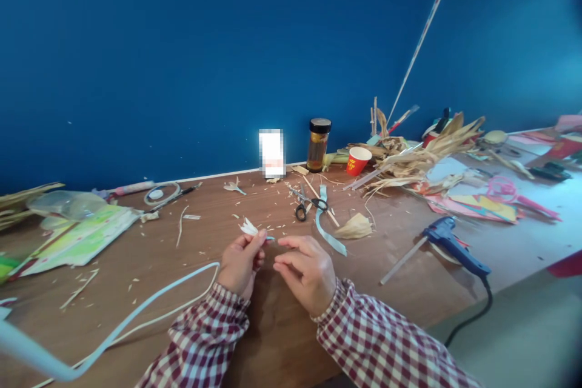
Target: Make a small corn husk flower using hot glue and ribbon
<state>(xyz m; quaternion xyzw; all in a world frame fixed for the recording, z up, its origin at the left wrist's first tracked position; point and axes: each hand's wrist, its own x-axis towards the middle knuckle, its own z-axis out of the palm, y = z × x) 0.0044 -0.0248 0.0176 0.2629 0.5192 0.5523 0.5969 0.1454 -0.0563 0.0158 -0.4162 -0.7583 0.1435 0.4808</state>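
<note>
My left hand (240, 264) is closed in a pinch on a small white husk flower (249, 228), held just above the brown table (191, 267). My right hand (305, 270) is beside it, fingers curled, its fingertips pinching the end of a thin light-blue stem (270, 238) that sticks out from the flower. Both wrists wear red-and-white checked sleeves. Black-handled scissors (305, 202) and a light-blue ribbon strip (328, 231) lie just beyond my right hand.
A blue glue gun (454, 245) with a black cord lies at the right. Dried corn husks (418, 160), a red paper cup (357, 160) and a dark jar (317, 144) stand at the back. A white cable (150, 300) curves at the left near green paper (86, 235).
</note>
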